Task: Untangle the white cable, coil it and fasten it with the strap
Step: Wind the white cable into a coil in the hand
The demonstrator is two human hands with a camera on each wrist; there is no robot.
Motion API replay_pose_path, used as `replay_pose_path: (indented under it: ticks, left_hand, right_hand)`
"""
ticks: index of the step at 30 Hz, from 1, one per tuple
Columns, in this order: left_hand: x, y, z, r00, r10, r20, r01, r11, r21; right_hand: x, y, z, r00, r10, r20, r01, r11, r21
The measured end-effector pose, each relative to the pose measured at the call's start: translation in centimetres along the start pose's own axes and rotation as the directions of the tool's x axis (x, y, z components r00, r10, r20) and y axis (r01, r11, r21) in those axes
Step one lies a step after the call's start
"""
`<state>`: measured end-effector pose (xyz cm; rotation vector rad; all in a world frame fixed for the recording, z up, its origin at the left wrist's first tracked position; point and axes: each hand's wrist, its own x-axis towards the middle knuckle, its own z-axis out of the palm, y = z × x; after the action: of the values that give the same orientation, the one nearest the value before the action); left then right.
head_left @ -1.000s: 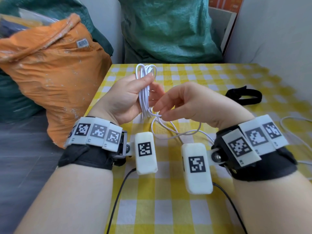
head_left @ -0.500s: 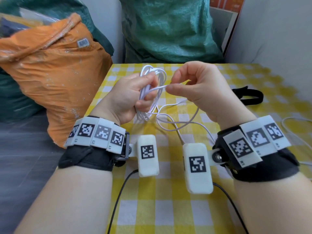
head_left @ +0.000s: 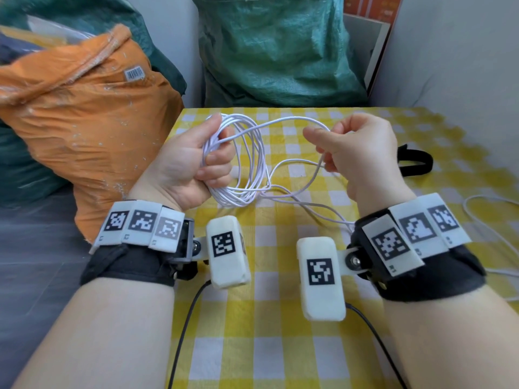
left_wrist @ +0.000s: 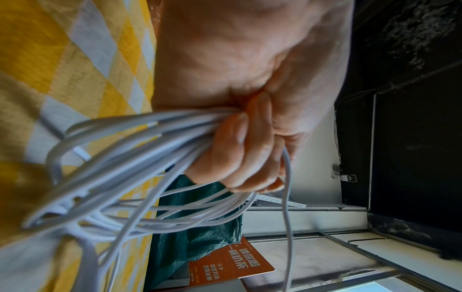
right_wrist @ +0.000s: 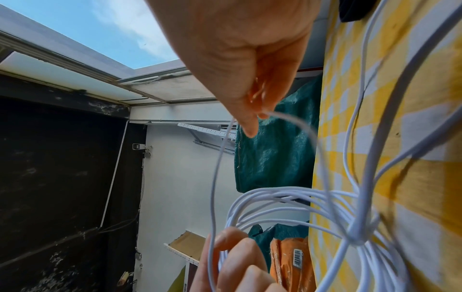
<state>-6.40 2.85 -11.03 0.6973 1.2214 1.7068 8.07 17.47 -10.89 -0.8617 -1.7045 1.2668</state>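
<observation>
Overhead only: strap (head_left: 415, 163) beyond cable (head_left: 252, 164).

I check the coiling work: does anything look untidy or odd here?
The loops of the white cable in the left hand are uneven and cross each other. The right hand pinches a slack strand. The black strap lies unused on the table.

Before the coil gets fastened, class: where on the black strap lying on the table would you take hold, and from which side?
Probably the free tab end of the black strap, pinched from above by the right hand, which is nearer. The strap lies flat in a loop on the checked tablecloth, its tab pointing up and left, so that end seems easiest to lift.
</observation>
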Motion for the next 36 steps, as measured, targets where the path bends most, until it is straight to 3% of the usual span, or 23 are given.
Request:
replay_pose_path:
  ticks: [2, 6, 9, 13, 16, 19, 23, 31, 36]
  left_hand:
    - [0.0, -0.1, 0.0, 1.000, -0.007, 0.008, 0.007, 1.000, -0.015]
    - [0.1, -0.3, -0.3, 0.999, -0.042, 0.029, 0.044, 0.995, -0.091]
    - [0.2, -0.7, -0.6, 0.990, -0.066, 0.123, 0.087, 0.981, -0.171]
    - [0.0, -0.7, -0.2, 0.962, -0.120, 0.244, 0.161, 0.974, -0.157]
    - [0.0, -0.8, 0.0, 0.930, -0.149, 0.337, 0.221, 0.957, -0.185]
    - [0.2, -0.7, -0.1, 0.866, -0.140, 0.480, 0.333, 0.878, -0.345]
    - [-0.3, 0.0, 0.0, 0.902, -0.084, 0.423, 0.278, 0.863, -0.422]
    - [-0.9, 0.0, 0.7, 0.917, -0.026, 0.397, 0.236, 0.840, -0.489]
    - [-1.0, 0.0, 0.9, 0.906, -0.010, 0.423, 0.242, 0.832, -0.500]
  right_hand:
    - [0.3, 0.1, -0.1, 0.998, -0.004, -0.059, 0.006, 0.999, 0.033]
    - [0.7, 0.4, -0.1, 0.989, -0.093, -0.116, 0.077, 0.988, -0.134]
    - [0.4, 0.2, 0.3, 0.992, -0.128, -0.003, 0.124, 0.968, -0.220]
    - [0.3, 0.4, 0.6, 0.971, -0.033, 0.238, 0.121, 0.924, -0.362]
    - [0.1, 0.8, 0.7, 0.943, 0.031, 0.332, 0.095, 0.930, -0.354]
    - [-0.2, 1.1, 1.2, 0.917, 0.094, 0.389, 0.028, 0.955, -0.296]
    - [-0.3, 1.4, 1.6, 0.853, 0.201, 0.482, -0.111, 0.972, -0.208]
    - [-0.6, 1.5, 1.2, 0.717, 0.282, 0.637, -0.227, 0.959, -0.169]
    - [-0.8, 1.4, 1.4, 0.714, 0.279, 0.642, -0.175, 0.959, -0.222]
